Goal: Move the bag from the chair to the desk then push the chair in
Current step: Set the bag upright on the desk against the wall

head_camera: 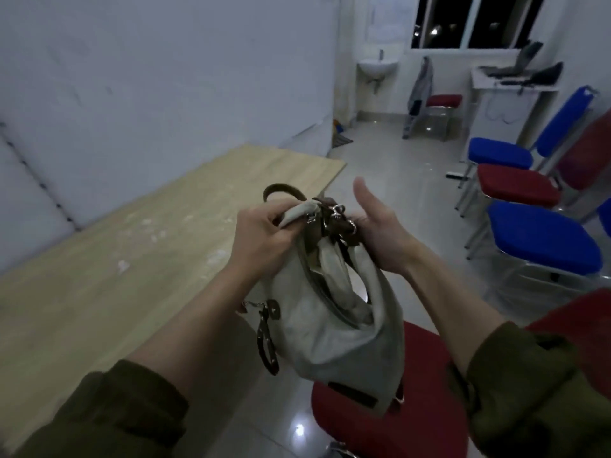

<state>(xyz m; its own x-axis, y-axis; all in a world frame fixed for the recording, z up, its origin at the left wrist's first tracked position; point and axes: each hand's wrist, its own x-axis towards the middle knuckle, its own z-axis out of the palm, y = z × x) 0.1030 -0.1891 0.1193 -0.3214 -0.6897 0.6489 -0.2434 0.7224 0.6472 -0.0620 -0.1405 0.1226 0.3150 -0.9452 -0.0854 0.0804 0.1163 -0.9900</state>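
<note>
Bag [327, 312] upright, top toward desk [132, 246]

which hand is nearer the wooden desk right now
Left. The left hand grips the top of the bag right at the desk edge, over its near side. The right hand is open against the bag's far side, out over the floor, farther from the desk.

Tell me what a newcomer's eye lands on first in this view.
First, the pale canvas bag at centre frame, held up between both hands: the left hand clenches its top fabric, while the right hand is open against its strap end. Just below it is the red chair seat, and to the left stretches the bare wooden desk. Blue and red chairs line the right wall.
</note>
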